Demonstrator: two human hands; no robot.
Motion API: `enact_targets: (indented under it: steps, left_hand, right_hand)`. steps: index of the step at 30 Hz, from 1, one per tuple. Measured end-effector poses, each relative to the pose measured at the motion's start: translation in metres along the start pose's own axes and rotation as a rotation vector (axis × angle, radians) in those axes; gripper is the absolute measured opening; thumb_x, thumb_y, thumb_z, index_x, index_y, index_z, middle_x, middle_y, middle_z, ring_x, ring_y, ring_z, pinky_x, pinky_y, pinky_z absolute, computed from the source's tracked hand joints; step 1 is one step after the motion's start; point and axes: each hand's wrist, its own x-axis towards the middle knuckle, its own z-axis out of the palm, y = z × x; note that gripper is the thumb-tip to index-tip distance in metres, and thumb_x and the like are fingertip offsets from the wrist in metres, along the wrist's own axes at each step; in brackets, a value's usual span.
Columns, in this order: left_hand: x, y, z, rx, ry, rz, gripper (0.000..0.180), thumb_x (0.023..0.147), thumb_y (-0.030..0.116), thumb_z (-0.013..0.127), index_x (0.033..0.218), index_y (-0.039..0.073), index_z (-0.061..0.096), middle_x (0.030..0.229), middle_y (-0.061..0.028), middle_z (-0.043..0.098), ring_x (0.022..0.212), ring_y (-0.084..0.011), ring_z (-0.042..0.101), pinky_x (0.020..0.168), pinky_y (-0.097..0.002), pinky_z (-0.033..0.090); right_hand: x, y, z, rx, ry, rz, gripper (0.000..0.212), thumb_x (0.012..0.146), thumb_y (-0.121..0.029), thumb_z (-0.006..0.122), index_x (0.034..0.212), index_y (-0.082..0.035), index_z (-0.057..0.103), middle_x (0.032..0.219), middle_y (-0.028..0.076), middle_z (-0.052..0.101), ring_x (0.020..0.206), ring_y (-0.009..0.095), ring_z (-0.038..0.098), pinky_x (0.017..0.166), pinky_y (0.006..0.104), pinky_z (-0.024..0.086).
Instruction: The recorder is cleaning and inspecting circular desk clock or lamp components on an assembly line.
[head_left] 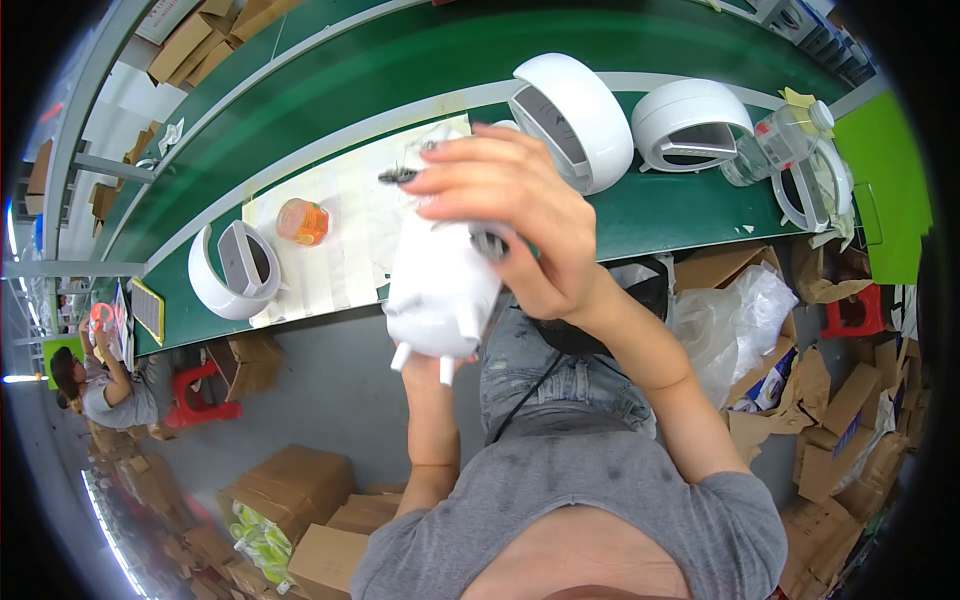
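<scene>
In front of my chest is a white, rounded plastic housing (pixel 440 295) with short peg-like legs at its lower end. My left hand (pixel 432 368) supports it from below, with its fingers mostly hidden behind the housing. My right hand (pixel 525 205), its nails dark, curls over the upper end, the thumb against the side. Something pale shows just beyond those fingertips, too blurred to name. Under the housing lies a white work mat (pixel 345 240), on which an orange-and-clear jar (pixel 302 222) sits to the left.
White rounded devices with dark panels stand on the green bench (pixel 660 215): one at left (pixel 235 270), several at right. A clear plastic bottle (pixel 775 145) is at the far right. Cardboard boxes (pixel 290 490) and red stools (pixel 200 395) occupy the floor. Another person (pixel 110 385) works at far left.
</scene>
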Motion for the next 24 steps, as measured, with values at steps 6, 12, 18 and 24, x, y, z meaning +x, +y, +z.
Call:
enact_targets:
  steps: [6,12,18,24]
  left_hand:
    - [-0.009,-0.014,0.048,0.516,-0.069,0.159,0.069,0.095,0.05,0.042,0.141,0.0,0.037,0.134,-0.0157,0.052,0.121,-0.0251,0.054,0.098,-0.04,0.048]
    - [-0.002,-0.034,0.107,0.564,0.156,0.395,0.07,0.097,0.058,0.036,0.144,0.006,0.035,0.139,-0.0103,0.045,0.13,-0.0206,0.044,0.107,-0.0359,0.037]
    - [0.014,0.006,0.059,0.304,0.236,0.437,0.062,0.097,0.05,0.037,0.139,0.005,0.043,0.137,-0.016,0.05,0.125,-0.0284,0.05,0.108,-0.042,0.038]
    - [0.031,-0.004,0.085,0.115,-0.147,0.48,0.073,0.093,0.064,0.033,0.142,0.01,0.043,0.137,-0.018,0.05,0.125,-0.0379,0.049,0.109,-0.0562,0.034]
  right_hand:
    - [-0.009,0.004,0.006,0.156,-0.054,-0.005,0.018,0.08,0.002,0.054,0.09,-0.002,0.067,0.093,0.009,0.069,0.092,0.026,0.066,0.086,0.0363,0.046]
    - [-0.024,0.003,0.022,0.193,-0.132,0.174,0.013,0.084,-0.005,0.064,0.096,0.0,0.067,0.093,0.011,0.069,0.092,0.028,0.066,0.088,0.0363,0.047]
    - [-0.037,-0.014,0.018,0.331,-0.118,0.183,0.029,0.078,0.006,0.062,0.105,-0.003,0.071,0.102,0.01,0.071,0.105,0.03,0.065,0.096,0.0385,0.049]
    - [-0.056,-0.025,0.021,0.439,-0.197,0.182,0.032,0.073,0.009,0.06,0.099,-0.003,0.073,0.104,0.011,0.072,0.107,0.027,0.067,0.091,0.0351,0.053]
